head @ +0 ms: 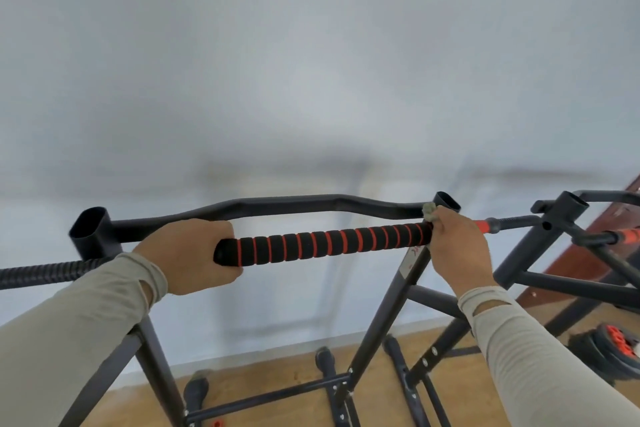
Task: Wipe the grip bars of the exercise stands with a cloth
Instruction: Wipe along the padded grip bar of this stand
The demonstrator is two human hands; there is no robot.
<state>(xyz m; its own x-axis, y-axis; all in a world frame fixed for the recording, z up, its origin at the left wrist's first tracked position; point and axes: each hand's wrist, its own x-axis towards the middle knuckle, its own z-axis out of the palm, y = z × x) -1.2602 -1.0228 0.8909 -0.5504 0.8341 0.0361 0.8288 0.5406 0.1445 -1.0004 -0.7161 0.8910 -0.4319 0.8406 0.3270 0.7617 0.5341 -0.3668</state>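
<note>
Pale wall (311, 62) fills the view behind the dark metal stand (391, 291) on the wooden floor (277, 388). Your left hand (194, 256) wraps around the near end of its black-and-orange grip bar (325, 244). Your right hand (457, 246) pinches a small cloth (429, 211) at the bar's far end.
</note>
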